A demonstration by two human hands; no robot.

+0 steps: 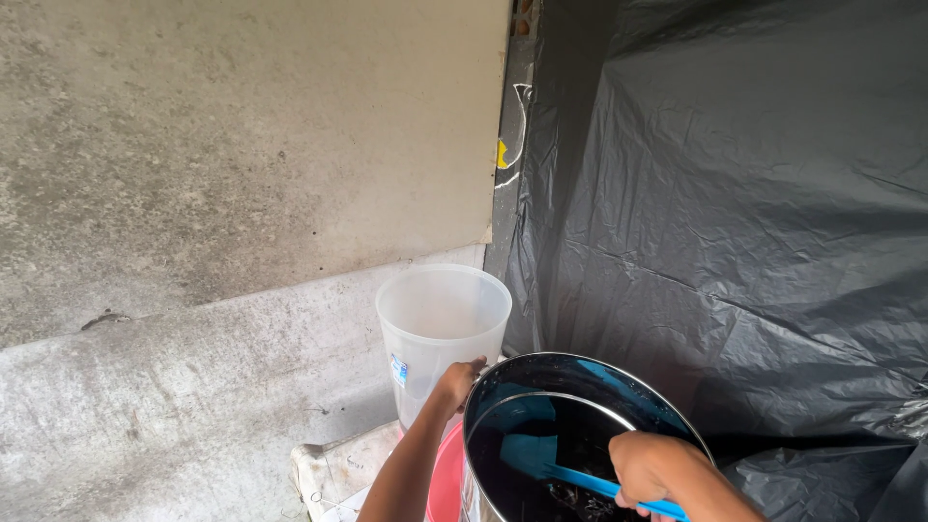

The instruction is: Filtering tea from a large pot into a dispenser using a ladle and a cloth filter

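Observation:
A round metal pot (677,418) with a dark inside sits at the bottom right, with dark matter at its bottom. My right hand (650,469) is closed around the handle of a blue spatula (541,458), whose blade is down inside the pot. My left hand (457,380) grips the pot's near-left rim. Just behind that hand stands a translucent white plastic bucket (442,324) with a small sticker on its side; the bucket looks empty.
A stained concrete wall (242,145) and a sloped concrete ledge (193,387) fill the left. Black plastic sheeting (735,193) hangs on the right behind the pot. A red basin edge (448,478) and a dirty white sack (333,474) lie below the bucket.

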